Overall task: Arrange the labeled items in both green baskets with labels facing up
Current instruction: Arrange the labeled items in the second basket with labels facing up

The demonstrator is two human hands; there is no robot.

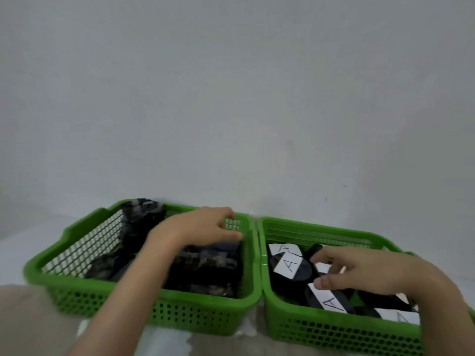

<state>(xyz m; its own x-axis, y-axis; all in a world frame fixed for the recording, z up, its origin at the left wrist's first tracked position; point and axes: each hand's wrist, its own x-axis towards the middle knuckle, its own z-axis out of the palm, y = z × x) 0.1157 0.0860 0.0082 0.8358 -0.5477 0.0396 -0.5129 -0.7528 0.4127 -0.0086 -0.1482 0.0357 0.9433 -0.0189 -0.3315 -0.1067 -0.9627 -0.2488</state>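
Observation:
Two green plastic baskets stand side by side against a wall. The left basket (84, 299) holds a pile of dark wrapped items (205, 268), and none of their labels show. My left hand (203, 226) reaches into its far right corner, fingers curled over the top of a dark item; whether it grips it I cannot tell. The right basket (334, 327) holds dark items with white labels marked "A" facing up (290, 265). My right hand (359, 271) hovers over those items with fingers spread, thumb near a label (331, 301).
A plain grey wall (231, 98) rises right behind both baskets. They rest on a pale surface (25, 242). A beige fabric shape (33, 322) lies at the lower left, in front of the left basket.

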